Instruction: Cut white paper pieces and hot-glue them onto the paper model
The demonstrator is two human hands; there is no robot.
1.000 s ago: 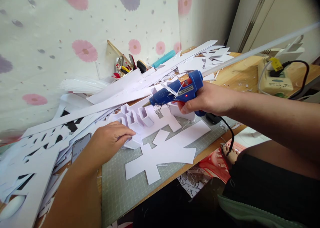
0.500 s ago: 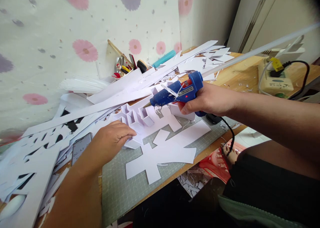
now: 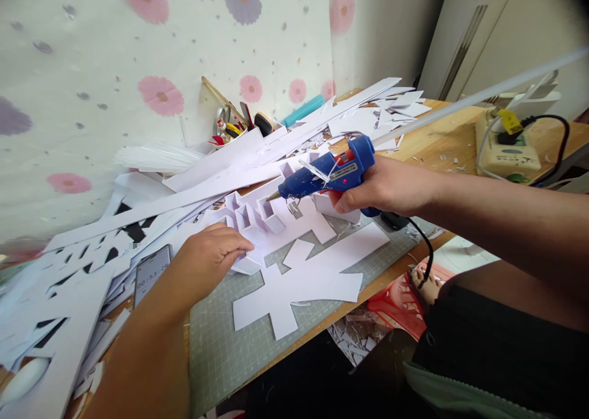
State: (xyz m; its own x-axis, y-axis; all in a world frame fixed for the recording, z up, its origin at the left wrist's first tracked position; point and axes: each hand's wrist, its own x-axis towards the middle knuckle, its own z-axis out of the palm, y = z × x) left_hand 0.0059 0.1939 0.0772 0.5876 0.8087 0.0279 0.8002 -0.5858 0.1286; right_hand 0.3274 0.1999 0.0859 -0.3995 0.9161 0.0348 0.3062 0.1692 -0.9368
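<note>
My right hand (image 3: 368, 189) is wrapped round a blue hot glue gun (image 3: 317, 173), with a long clear glue stick (image 3: 473, 94) sticking out behind it. The metal nozzle points left, close to the small upright walls of a white foam-board model (image 3: 264, 216). Dried strands of glue cling to the gun's barrel. With fingers pinched together, my left hand (image 3: 221, 253) holds the near left end of the model. A flat, branching white board piece (image 3: 304, 284) lies in front of it on the green cutting mat (image 3: 221, 357).
Cut white boards and strips (image 3: 138, 216) are heaped along the wall. A phone (image 3: 151, 269) showing a timer lies left of my left forearm. Tools (image 3: 230, 124) stand at the back, and a power strip (image 3: 506, 149) sits at the right. The gun's black cord (image 3: 427, 247) hangs over the table edge.
The view has shifted slightly. Both hands keep nearly the same places, with the glue gun's nozzle still at the model's small walls.
</note>
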